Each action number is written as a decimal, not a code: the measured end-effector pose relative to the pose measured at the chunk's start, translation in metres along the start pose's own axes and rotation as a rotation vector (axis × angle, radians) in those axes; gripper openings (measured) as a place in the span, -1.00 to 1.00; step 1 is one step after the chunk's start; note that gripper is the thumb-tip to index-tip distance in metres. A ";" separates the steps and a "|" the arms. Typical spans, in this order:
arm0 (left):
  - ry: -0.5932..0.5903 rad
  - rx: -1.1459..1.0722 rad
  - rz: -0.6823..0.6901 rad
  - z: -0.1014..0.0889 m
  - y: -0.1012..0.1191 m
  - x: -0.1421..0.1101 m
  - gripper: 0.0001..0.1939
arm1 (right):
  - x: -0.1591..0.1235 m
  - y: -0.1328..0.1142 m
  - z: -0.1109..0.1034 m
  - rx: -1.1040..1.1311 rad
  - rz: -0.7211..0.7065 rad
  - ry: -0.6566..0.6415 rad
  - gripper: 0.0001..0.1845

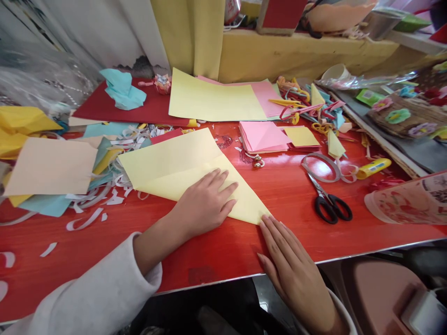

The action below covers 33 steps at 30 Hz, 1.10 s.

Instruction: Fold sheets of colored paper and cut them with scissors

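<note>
A pale yellow sheet of paper (167, 163) lies on the red table (216, 260), folded slantwise so that it tapers to a point at its right end. Flat on the middle of the sheet, with fingers spread, rests my left hand (206, 202). My right hand (289, 260) reaches in from the lower right; its outstretched fingertips touch the paper's pointed corner near the table's front edge. Neither hand grips anything. Black-handled scissors (330, 202) lie to the right of the paper, blades pointing away from me.
Stacked pink paper squares (263, 137) and yellow squares (302, 136) lie behind the sheet. White paper scraps (115, 197) and a beige sheet (52, 165) cover the left. At right are a yellow marker (373, 168) and a patterned cup (408, 200). Larger coloured sheets (213, 97) lie at the back.
</note>
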State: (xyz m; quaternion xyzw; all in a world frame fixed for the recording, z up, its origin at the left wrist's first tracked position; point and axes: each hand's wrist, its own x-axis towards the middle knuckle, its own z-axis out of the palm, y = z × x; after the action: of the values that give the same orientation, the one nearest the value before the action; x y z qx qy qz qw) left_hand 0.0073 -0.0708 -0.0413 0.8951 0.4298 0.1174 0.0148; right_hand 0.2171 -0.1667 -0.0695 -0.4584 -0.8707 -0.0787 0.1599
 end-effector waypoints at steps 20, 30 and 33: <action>0.002 0.112 -0.029 0.002 0.004 0.002 -0.54 | 0.008 -0.008 -0.008 0.026 0.049 -0.010 -0.47; 0.173 0.269 0.501 0.005 0.044 -0.014 -0.68 | 0.014 -0.019 -0.009 -0.026 0.132 0.003 -0.64; 0.121 0.291 0.474 0.002 0.045 -0.019 -0.65 | 0.014 -0.020 -0.009 -0.022 0.153 0.011 -0.68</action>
State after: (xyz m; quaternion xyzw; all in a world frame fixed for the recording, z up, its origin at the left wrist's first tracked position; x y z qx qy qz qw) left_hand 0.0303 -0.1138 -0.0414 0.9546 0.2212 0.1080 -0.1676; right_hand 0.1953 -0.1701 -0.0559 -0.5248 -0.8313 -0.0783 0.1655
